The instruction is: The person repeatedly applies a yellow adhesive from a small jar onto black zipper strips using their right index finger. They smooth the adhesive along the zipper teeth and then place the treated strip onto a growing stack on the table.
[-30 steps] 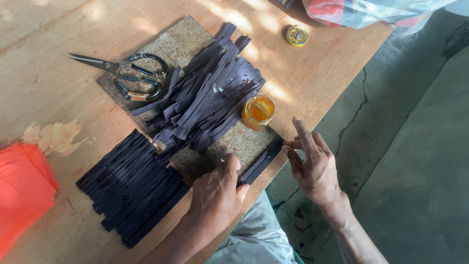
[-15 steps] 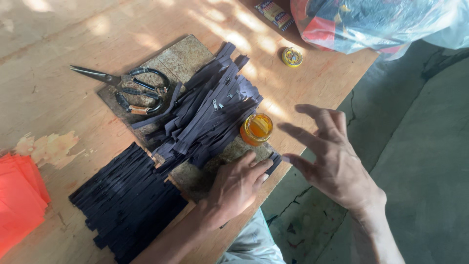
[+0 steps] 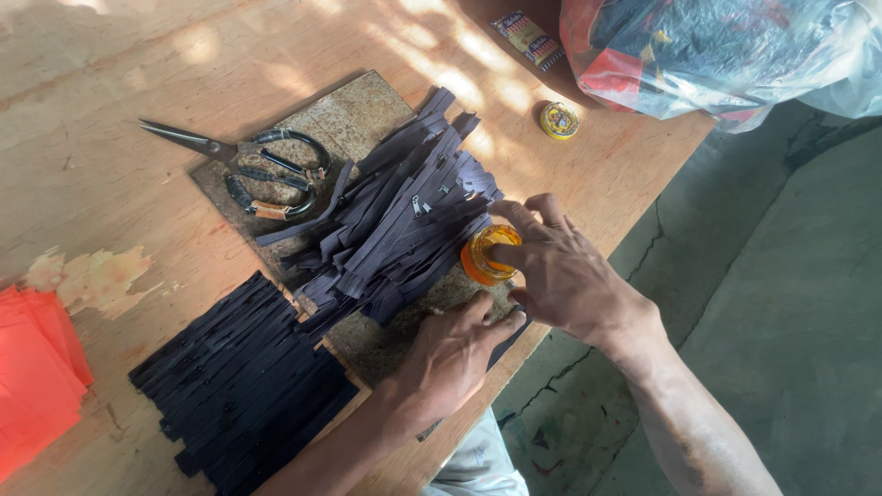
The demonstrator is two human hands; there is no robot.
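My right hand [image 3: 562,272] grips a small amber glass jar [image 3: 487,254] that stands on a worn stone slab [image 3: 360,115]. My left hand [image 3: 452,354] rests palm down on the slab's near edge, pressing on a dark zipper strip just below the jar. A loose heap of dark grey zipper strips [image 3: 404,220] lies across the slab, right beside both hands. Several black zipper strips [image 3: 241,381] form a neat stack on the wooden table [image 3: 110,211] to the left of my left forearm.
Large scissors [image 3: 248,165] lie on the slab's far left. A small round yellow tin [image 3: 559,120] and a flat printed packet [image 3: 530,39] sit near the table's far edge, by a plastic bag [image 3: 726,50]. Orange sheets [image 3: 37,367] lie at left. Concrete floor is at right.
My right hand has come in from beyond the table edge and closed on the amber jar. My left hand stayed on the slab's near edge.
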